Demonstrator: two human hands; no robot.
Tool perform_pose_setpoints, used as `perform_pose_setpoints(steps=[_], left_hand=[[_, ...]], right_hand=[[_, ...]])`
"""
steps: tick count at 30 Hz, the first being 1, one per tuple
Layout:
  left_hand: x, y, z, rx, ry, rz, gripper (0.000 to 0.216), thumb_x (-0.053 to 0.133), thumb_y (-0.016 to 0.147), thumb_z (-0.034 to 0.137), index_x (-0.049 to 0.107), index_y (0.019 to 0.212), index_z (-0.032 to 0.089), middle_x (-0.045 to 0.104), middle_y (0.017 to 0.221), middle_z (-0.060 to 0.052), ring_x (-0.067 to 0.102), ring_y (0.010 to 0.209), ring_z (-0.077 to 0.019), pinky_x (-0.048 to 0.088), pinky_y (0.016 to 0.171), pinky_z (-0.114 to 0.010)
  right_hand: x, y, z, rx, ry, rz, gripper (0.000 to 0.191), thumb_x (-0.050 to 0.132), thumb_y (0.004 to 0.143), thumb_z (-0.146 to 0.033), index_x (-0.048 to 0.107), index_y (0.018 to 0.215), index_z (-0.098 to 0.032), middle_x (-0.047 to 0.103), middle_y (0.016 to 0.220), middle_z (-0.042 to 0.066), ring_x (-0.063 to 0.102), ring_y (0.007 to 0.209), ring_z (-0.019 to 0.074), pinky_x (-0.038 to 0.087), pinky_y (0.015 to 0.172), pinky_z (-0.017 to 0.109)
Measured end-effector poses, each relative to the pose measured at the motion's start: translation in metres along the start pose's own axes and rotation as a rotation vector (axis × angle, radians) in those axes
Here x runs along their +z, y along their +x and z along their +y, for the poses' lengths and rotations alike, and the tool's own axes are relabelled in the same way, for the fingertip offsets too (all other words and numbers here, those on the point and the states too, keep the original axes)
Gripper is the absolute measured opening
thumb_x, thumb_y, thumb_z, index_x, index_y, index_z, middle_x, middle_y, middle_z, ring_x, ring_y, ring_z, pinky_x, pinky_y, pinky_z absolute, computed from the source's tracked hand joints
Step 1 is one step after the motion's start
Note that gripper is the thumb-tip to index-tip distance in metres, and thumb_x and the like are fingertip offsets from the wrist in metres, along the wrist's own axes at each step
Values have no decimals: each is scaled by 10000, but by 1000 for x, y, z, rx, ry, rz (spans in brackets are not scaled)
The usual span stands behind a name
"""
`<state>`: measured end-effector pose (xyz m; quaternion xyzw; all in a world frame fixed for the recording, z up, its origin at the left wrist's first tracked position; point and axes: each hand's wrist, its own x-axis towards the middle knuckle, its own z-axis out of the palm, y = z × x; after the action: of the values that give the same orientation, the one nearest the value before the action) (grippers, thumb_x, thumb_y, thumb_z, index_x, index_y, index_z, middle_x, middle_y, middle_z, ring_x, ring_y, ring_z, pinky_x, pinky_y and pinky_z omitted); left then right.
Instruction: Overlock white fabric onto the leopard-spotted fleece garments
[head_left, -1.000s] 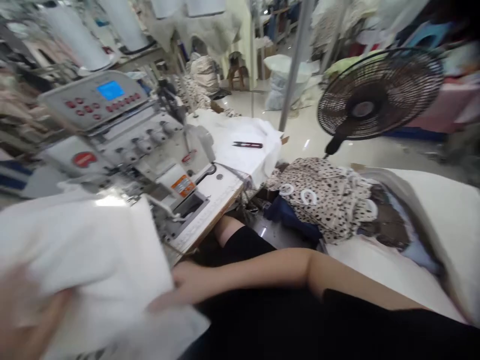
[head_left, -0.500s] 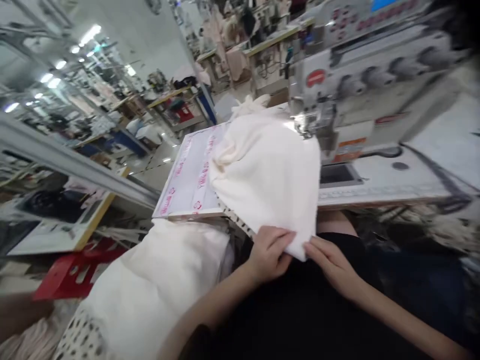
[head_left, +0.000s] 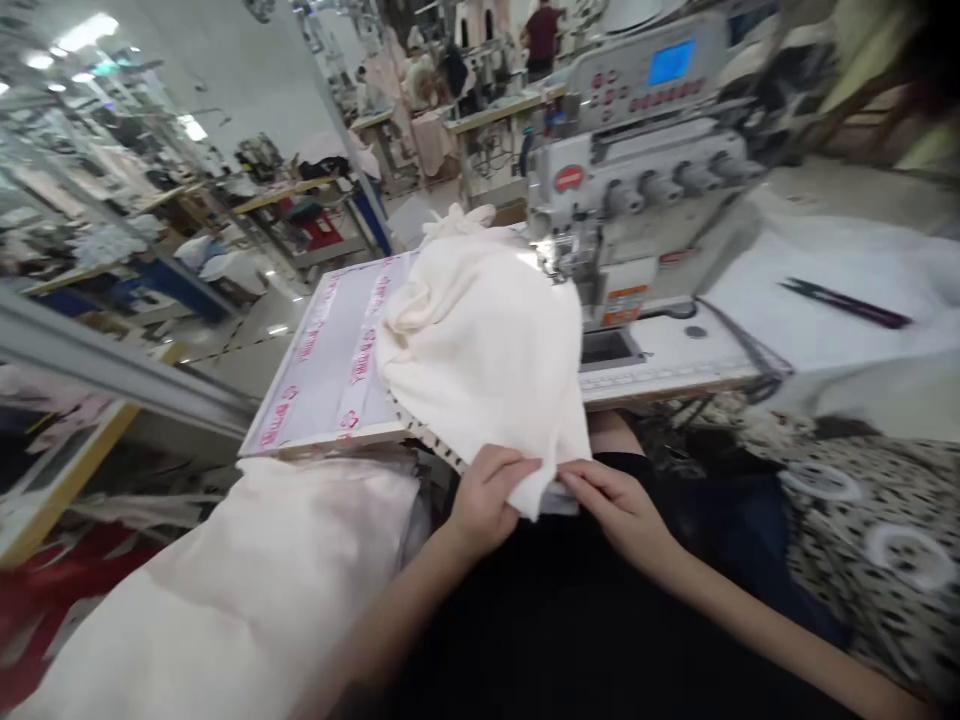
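A cream fabric piece (head_left: 480,350) drapes from the sewing table down over my lap. My left hand (head_left: 487,495) pinches its lower edge, fingers closed on the cloth. Just to the right, my right hand (head_left: 611,505) grips the same lower corner. Both hands sit close together in front of the table edge. The grey overlock sewing machine (head_left: 637,190) with a blue screen stands behind the fabric, its needle area touching the cloth's far right side.
A white table plate with red print (head_left: 330,365) lies left of the fabric. A big cream fabric pile (head_left: 247,580) sits at lower left. Dark snips (head_left: 847,302) rest on white cloth at right. Spotted fabric (head_left: 870,520) lies lower right. Other workstations and people fill the background.
My view swung left from the fan and spotted pile to the machine front. Both hands came together on the cream fabric's lower edge and hold it there.
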<state>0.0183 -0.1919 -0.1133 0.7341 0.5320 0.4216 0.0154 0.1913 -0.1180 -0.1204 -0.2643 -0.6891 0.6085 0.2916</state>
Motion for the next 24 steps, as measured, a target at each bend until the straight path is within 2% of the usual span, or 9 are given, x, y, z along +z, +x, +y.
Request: perform_pose_setpoints(steps=[2, 3, 6, 8, 10, 12, 14, 20, 24], left_hand=[[-4, 3, 1, 13, 17, 30, 319, 423, 776, 95, 547, 1064, 156, 534, 891, -79, 511, 809, -158, 475, 677, -296], [-6, 5, 2, 33, 30, 32, 327, 425, 771, 84, 545, 1065, 162, 534, 866, -73, 511, 784, -155, 469, 653, -287], [-9, 12, 10, 161, 52, -69, 362, 446, 761, 53, 528, 1091, 175, 552, 781, -52, 509, 702, -144, 450, 594, -265], [-7, 16, 15, 232, 75, -156, 361, 436, 758, 36, 524, 1083, 167, 563, 746, -48, 505, 665, -142, 445, 575, -264], [-4, 19, 17, 277, 130, -193, 353, 414, 757, 18, 525, 1062, 155, 567, 737, -51, 504, 654, -147, 450, 573, -270], [-4, 20, 17, 285, 188, -189, 358, 396, 752, 1, 522, 1052, 149, 564, 744, -56, 502, 652, -150, 457, 572, -270], [-7, 20, 16, 251, 210, -187, 377, 379, 750, 3, 513, 1072, 145, 557, 757, -61, 508, 659, -153, 464, 575, -265], [-38, 18, 16, 148, 188, -221, 424, 394, 789, 87, 454, 1197, 186, 570, 868, -64, 557, 743, -150, 472, 623, -246], [-41, 21, 23, 242, 278, -342, 391, 404, 809, 122, 471, 1188, 189, 581, 835, -52, 556, 670, -139, 463, 556, -233]], right_hand=[[2, -3, 1, 43, 82, 97, 217, 537, 841, -374, 580, 937, -184, 590, 812, 43, 541, 718, 171, 430, 650, 261], [3, -4, 2, 65, 172, 131, 265, 567, 822, -369, 533, 1016, -193, 586, 794, 33, 541, 686, 161, 431, 621, 252], [5, -8, 2, 118, 492, 146, 634, 641, 768, -350, 256, 1258, -230, 582, 761, 1, 560, 676, 151, 435, 603, 236], [3, -11, 1, 140, 608, 110, 782, 685, 731, -341, 157, 1297, -229, 585, 756, -8, 573, 706, 153, 440, 630, 240], [0, -15, 1, 159, 639, 47, 686, 712, 703, -349, 295, 1226, -195, 581, 743, -9, 571, 710, 147, 437, 651, 243], [-4, -17, 2, 166, 615, -18, 448, 705, 706, -372, 473, 1016, -147, 575, 753, 7, 558, 718, 141, 429, 674, 246], [-7, -17, 5, 167, 560, -35, 333, 680, 728, -394, 527, 839, -119, 565, 757, 16, 535, 702, 128, 412, 658, 237], [-13, -10, 9, 166, 564, -11, 336, 692, 713, -395, 548, 809, -107, 550, 744, 1, 506, 672, 109, 387, 626, 213], [-15, -13, 2, 213, 587, -198, 331, 720, 681, -359, 576, 815, -93, 547, 710, -1, 492, 634, 100, 401, 626, 218]])
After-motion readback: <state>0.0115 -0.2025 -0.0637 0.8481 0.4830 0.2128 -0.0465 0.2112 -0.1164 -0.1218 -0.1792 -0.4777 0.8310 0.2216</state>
